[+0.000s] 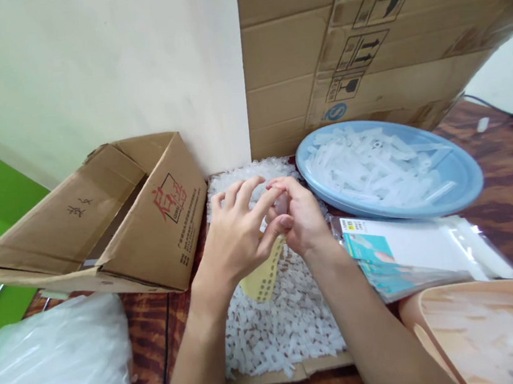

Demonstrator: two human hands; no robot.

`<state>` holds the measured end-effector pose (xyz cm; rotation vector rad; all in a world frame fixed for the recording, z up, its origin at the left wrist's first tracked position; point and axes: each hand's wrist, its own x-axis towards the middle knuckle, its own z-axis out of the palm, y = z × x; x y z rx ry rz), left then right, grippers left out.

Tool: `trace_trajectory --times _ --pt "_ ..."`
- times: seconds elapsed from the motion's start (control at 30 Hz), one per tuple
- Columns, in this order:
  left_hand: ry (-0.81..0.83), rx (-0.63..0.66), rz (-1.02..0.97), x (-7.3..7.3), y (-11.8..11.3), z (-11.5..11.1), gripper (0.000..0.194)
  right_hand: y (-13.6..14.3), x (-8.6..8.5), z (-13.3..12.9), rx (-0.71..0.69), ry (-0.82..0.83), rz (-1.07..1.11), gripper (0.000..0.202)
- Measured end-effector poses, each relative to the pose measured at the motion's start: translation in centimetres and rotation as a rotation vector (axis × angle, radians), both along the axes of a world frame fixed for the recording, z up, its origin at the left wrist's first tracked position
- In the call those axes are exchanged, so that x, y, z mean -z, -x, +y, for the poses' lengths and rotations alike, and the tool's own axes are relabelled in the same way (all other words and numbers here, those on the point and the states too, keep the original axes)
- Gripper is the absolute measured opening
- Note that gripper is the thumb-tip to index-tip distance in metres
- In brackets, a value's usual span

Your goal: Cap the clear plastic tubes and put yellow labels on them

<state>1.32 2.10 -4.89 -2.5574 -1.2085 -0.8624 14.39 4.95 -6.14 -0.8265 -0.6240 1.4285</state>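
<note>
Over a heap of small translucent plastic pieces [283, 332], my two hands meet. My left hand [242, 228] reaches in with thumb and index finger pinched toward the other hand, its remaining fingers loosely raised. The curled fingers of my right hand [303, 214] touch the left fingertips. Something small and translucent seems to sit between the fingers, but its kind is hidden. Below the hands, a yellow perforated basket [263, 278] stands tilted among the pieces, partly covered by the left hand. Behind them lies a second pile of clear round-looking pieces [254, 170].
A blue basin [463, 182] of translucent strips stands at right, with plastic packets [414, 253] before it. An orange bin [493, 289] is at near right. An open carton [158, 229] and a filled plastic bag [58, 372] occupy the left. A large cardboard box [287, 57] stands behind.
</note>
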Motion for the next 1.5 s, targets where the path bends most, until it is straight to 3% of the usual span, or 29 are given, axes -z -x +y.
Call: trace_trajectory --times 0.23,0.87,1.17,1.33,1.5 --pt "-0.134 0.038 0.018 -0.2 0.5 0.1 0.040 -0.4 0.2 -0.2 0.012 -0.012 -0.067 0.018" --pt "-0.214 0.058 0.037 -0.9 0.8 -0.1 0.032 -0.5 -0.3 -0.4 0.021 0.021 -0.216 0.016" --pt "-0.321 0.085 -0.002 -1.2 1.2 -0.1 0.023 0.6 -0.4 -1.0 -0.053 0.037 -0.235 0.018" --pt "-0.355 0.009 -0.183 -1.5 1.8 -0.5 0.026 1.1 -0.5 -1.2 -0.185 -0.010 -0.149 0.021" --pt "-0.165 -0.147 -0.239 -1.9 2.8 -0.3 0.041 0.9 -1.0 -1.3 -0.215 -0.046 -0.140 0.030"
